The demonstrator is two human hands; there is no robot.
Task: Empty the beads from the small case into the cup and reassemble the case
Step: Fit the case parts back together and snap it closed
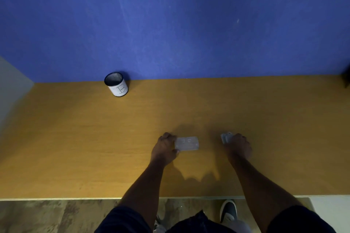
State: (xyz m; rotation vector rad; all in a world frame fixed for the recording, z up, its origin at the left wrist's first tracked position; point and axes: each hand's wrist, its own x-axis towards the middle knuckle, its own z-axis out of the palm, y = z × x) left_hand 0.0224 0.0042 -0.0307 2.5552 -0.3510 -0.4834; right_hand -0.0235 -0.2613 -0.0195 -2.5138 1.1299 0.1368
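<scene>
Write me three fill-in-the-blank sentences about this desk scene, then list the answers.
1. The mesh cup carries a label with the letter ____.
2. The left hand grips the clear case at its ____ end.
3. The wall behind the desk is ____.

Answers: B; left; blue

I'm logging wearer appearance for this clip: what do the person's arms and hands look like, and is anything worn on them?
Both forearms are bare, with no sleeves showing. The left hand and right hand carry no gloves; no rings, watch or wristbands can be made out in this dim view.
</scene>
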